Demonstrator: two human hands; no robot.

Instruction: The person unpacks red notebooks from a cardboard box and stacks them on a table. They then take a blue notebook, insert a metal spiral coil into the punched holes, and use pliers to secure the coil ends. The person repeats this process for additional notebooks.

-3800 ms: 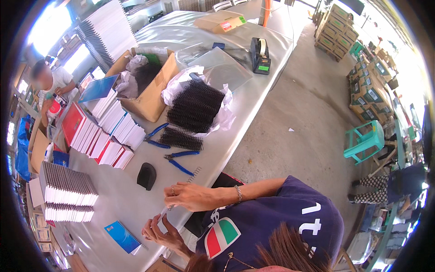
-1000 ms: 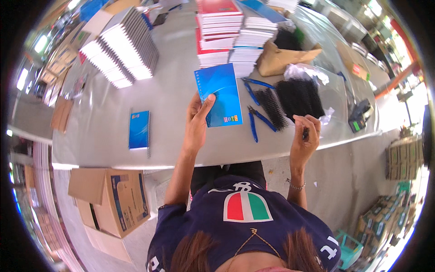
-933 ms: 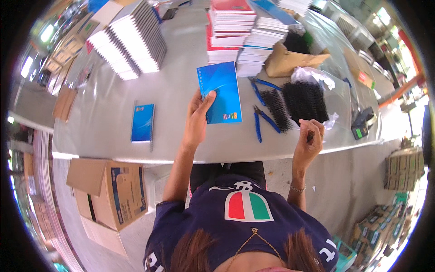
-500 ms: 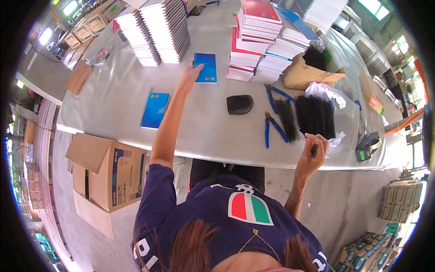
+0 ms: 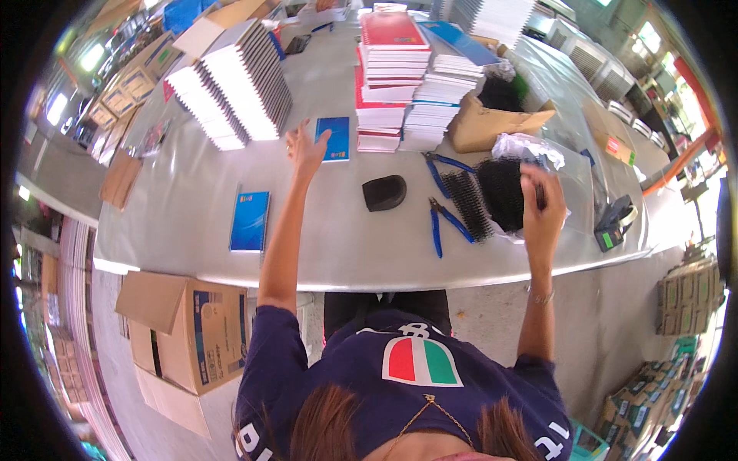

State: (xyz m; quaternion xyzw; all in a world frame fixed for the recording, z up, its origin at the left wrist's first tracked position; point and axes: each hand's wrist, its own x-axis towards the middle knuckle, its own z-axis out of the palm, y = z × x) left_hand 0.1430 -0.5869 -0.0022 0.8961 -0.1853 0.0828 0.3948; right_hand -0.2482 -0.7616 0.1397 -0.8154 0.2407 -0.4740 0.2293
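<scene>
My left hand (image 5: 307, 152) is open, fingers apart, at the left edge of a small blue notebook (image 5: 334, 140) lying flat. Whether the thumb touches the cover I cannot tell. Closer to me and to the left lies a second blue spiral notebook (image 5: 250, 221). On the right, my right hand (image 5: 540, 203) is over a bundle of black spiral binding coils (image 5: 501, 198), its fingers curled round something dark that I cannot make out. Beside the coils rest two blue-handled pliers (image 5: 437, 223) (image 5: 440, 175). A black rounded pad (image 5: 384, 193) sits mid-table.
Stacks of spiral-bound notebooks (image 5: 250, 84) stand at the back left. Red-covered notebooks (image 5: 393, 46) are piled at the back centre, next to an opened brown carton (image 5: 492, 127). A black device with a strap (image 5: 613, 224) lies far right. An open cardboard box (image 5: 181, 338) is below the table's left edge.
My left hand has come off the blue notebook's cover, its fingers now spread. My right hand has moved forward from the table's front edge onto the coils. The view has shifted slightly.
</scene>
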